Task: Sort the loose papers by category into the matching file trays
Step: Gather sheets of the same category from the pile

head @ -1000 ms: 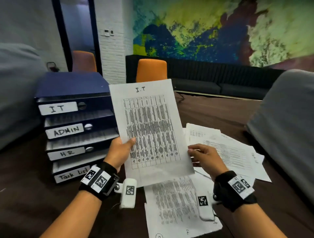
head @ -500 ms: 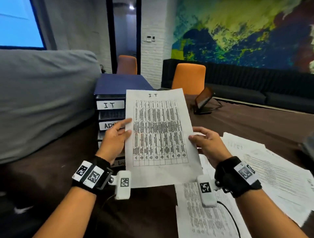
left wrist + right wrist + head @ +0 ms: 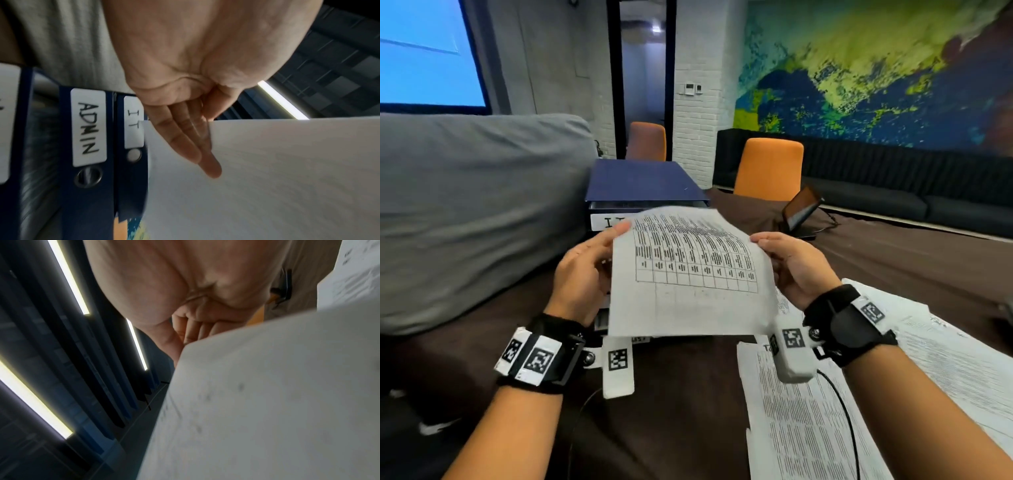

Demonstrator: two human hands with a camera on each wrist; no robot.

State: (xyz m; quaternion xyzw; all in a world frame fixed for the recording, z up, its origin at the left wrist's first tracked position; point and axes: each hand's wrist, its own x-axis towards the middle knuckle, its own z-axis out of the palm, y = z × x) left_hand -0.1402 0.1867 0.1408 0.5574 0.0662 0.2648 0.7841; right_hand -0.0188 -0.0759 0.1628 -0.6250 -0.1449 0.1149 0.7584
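Far left, a grey cushion rises beside the table. Next to it stands the stack of blue file trays, and the left wrist view shows me the labels: ADMIN tray and, next to it, the IT tray.

My left hand holds the left edge of the table-printed sheet: thumb on the printed face in the head view, straight fingers pressed flat against the blank underside in the wrist view. The sheet is in the air, tipped forward, its far edge right at the mouth of the IT tray, covering part of that label. I judge I am about to feed it in there.

My right hand takes the opposite edge, thumb on top; in the right wrist view its fingers curl under the paper. So both hands are apart, each clamped on a side of the one sheet.

The sheet is light and limp: it already bows between my hands and its far corners curl. I think a grip on both long edges, kept a little taut, suits it best, so the leading edge goes into the slot flat instead of buckling against the tray front.

To the right, the loose papers left to sort lie spread on the table, and further back stand a tablet and an orange chair.
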